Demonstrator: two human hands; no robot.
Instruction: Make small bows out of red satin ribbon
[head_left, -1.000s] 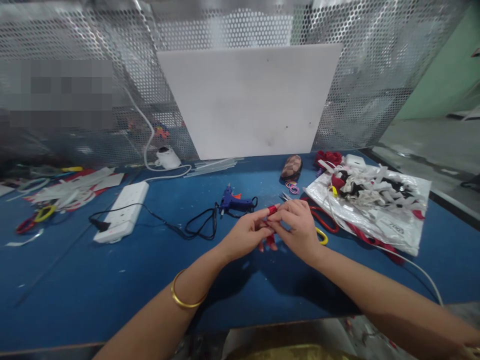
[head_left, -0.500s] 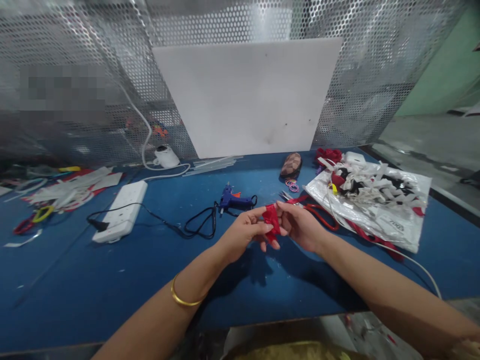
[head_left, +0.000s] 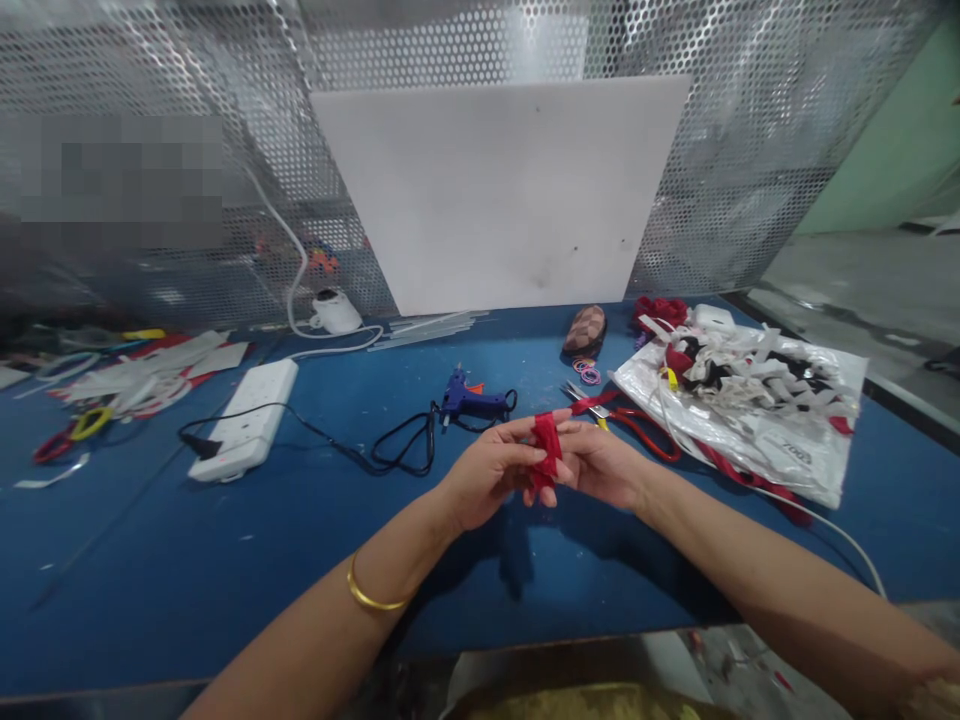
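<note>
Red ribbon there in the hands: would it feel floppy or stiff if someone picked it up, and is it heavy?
Probably floppy: the red ribbon bends and bunches into folds in the left hand. It likely weighs little, as it looks thin. It might loosen when released, since no knot shows.

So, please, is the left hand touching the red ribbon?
Touching. The head view shows the left hand with its thumb lying over the red ribbon, no gap between them.
</note>
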